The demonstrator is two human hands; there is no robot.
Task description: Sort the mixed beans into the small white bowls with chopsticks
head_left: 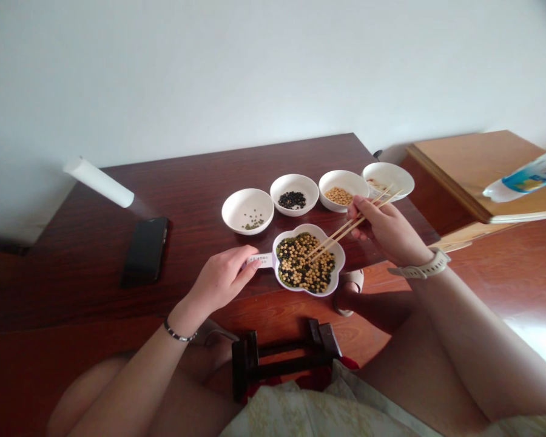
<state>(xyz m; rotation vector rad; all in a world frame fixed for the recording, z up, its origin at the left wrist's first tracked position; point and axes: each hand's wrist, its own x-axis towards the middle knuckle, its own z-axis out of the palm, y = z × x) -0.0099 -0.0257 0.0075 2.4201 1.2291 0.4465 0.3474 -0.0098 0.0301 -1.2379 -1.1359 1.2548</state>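
Observation:
My left hand (230,271) grips the handle of a white flower-shaped dish (341,264) at the table's near edge. Mixed yellow soybeans, black beans and small green beans (306,267) fill the dish. In my right hand (382,226) is a pair of wooden chopsticks (339,233), their tips down among the beans. Behind the dish stand white bowls in a row: one with a few green beans (247,197), one with black beans (295,181), one with soybeans (334,178). At the right end, another white bowl (403,176) has pale contents, partly hidden by the chopsticks.
A black phone (145,252) lies on the dark wooden table (195,182) at the left. Behind it is a white cylinder (102,183). A labelled bottle (528,176) lies on a lighter wooden surface (468,164) to the right. Below is a dark stool (284,364).

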